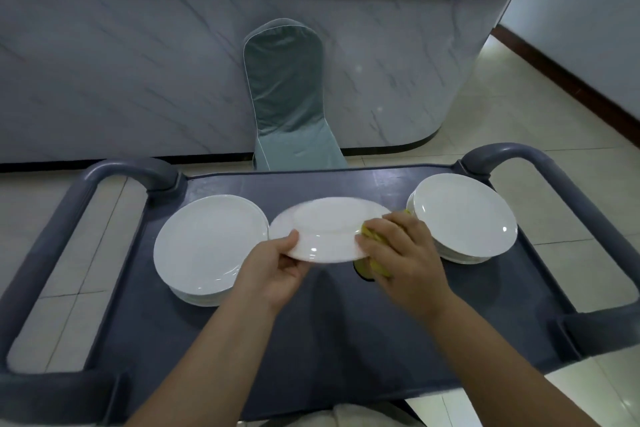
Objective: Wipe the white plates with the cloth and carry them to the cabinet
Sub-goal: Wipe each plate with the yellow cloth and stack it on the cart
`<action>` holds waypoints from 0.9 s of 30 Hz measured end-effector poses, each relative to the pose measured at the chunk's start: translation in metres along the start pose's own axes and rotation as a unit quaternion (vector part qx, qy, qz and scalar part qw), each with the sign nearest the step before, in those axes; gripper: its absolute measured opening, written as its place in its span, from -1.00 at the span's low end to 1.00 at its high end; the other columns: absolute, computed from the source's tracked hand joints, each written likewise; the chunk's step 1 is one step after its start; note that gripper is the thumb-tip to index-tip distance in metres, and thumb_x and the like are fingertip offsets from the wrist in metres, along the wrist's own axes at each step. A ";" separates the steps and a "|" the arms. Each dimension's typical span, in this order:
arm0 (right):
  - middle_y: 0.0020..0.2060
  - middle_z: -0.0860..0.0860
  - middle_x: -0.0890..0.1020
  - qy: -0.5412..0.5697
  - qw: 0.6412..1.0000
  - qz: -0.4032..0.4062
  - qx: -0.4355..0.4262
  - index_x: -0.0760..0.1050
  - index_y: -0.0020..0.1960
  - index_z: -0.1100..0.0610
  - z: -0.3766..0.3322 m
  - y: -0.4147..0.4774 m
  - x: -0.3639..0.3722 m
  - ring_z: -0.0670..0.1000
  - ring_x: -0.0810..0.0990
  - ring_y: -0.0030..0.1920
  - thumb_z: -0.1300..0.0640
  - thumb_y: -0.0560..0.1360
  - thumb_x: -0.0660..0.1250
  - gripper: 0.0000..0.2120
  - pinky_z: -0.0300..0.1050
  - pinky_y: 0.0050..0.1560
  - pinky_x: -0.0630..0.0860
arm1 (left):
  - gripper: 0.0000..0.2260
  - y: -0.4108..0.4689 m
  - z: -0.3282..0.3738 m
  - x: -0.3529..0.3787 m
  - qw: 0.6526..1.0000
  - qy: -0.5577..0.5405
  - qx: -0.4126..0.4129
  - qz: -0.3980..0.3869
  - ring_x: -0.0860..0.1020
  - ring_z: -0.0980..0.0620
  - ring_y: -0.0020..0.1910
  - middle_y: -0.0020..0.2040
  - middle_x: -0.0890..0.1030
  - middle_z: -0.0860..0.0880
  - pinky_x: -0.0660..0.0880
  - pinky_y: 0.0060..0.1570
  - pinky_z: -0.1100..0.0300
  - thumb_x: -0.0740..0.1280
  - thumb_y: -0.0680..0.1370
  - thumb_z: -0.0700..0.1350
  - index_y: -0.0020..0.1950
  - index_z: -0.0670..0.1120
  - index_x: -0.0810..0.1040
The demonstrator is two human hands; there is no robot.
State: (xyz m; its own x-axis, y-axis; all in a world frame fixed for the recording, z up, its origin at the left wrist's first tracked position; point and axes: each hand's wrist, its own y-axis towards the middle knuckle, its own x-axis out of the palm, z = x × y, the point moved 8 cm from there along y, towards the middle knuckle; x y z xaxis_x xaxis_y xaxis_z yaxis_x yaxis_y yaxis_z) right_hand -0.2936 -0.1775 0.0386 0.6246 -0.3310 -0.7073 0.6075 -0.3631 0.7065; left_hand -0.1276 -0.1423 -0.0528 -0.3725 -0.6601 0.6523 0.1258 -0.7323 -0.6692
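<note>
Plate: A round white ceramic plate [329,232] is held almost level, apparently underside up, above the middle of the dark grey plastic trolley [311,322].
Left hand: The left hand [277,267] pinches the plate's near-left rim, thumb on top.
Right hand: The right hand [398,246] curls a folded yellow cloth [379,269] round the plate's right rim.
Stacks: The left stack of white plates [207,246] sits just beside the held plate, and the right stack of white plates [464,215] just beyond the right hand.
Bearing: The plate spans both hands, and the left alone seems to carry it.

white plates [464,215], yellow cloth [375,265], grey cart [311,340], teal chair cover [287,94]
</note>
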 end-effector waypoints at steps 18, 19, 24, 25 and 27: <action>0.36 -0.12 0.38 0.190 0.945 -0.074 0.258 0.44 0.33 -0.22 -0.013 0.019 0.023 -0.06 0.33 0.33 -0.17 0.36 0.41 -0.46 -0.20 0.40 0.17 | -0.67 -0.019 -0.014 -0.002 0.981 0.046 0.064 -0.178 0.64 -0.07 0.09 0.18 0.64 -0.16 0.62 -0.09 0.12 0.30 0.48 -0.27 0.24 -0.14 0.54; 0.37 -0.11 0.39 0.205 0.937 -0.068 0.273 0.44 0.33 -0.21 -0.003 0.009 0.020 -0.06 0.35 0.33 -0.14 0.38 0.40 -0.48 -0.21 0.40 0.18 | -0.67 -0.020 -0.016 -0.005 0.981 0.042 0.058 -0.178 0.64 -0.07 0.08 0.17 0.64 -0.15 0.62 -0.10 0.12 0.30 0.46 -0.29 0.22 -0.14 0.54; 0.24 0.03 0.51 0.185 0.908 -0.004 0.377 0.51 0.25 0.08 0.045 0.021 0.019 0.06 0.45 0.25 0.08 0.35 0.41 -0.53 0.07 0.36 0.30 | -0.62 -0.024 -0.031 -0.002 0.970 0.124 0.036 -0.205 0.61 -0.12 0.16 0.23 0.61 -0.15 0.62 -0.06 0.03 0.32 0.47 -0.32 0.28 -0.14 0.48; 0.27 -0.01 0.49 0.200 0.913 -0.031 0.355 0.51 0.26 0.05 0.032 0.032 0.028 0.02 0.42 0.27 0.05 0.36 0.41 -0.53 -0.01 0.38 0.27 | -0.60 -0.023 -0.031 -0.001 0.969 0.137 0.031 -0.205 0.59 -0.15 0.18 0.24 0.60 -0.16 0.62 -0.02 -0.03 0.32 0.48 -0.31 0.31 -0.13 0.45; 0.31 -0.12 0.41 0.247 0.921 -0.101 0.285 0.50 0.27 -0.07 -0.001 0.040 0.045 -0.01 0.38 0.31 -0.02 0.35 0.43 -0.52 -0.11 0.38 0.21 | -0.59 -0.019 -0.026 -0.002 0.971 0.139 0.030 -0.193 0.57 -0.20 0.21 0.26 0.58 -0.18 0.60 0.04 -0.09 0.31 0.50 -0.29 0.35 -0.15 0.42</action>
State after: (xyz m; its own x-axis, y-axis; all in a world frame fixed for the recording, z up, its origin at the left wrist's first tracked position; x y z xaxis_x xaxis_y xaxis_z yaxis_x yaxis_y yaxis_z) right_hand -0.2403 -0.2057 0.0356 0.7596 0.1785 -0.6254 0.4672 -0.8188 0.3337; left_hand -0.1534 -0.1223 -0.0508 -0.6350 -0.2693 0.7240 -0.0223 -0.9305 -0.3657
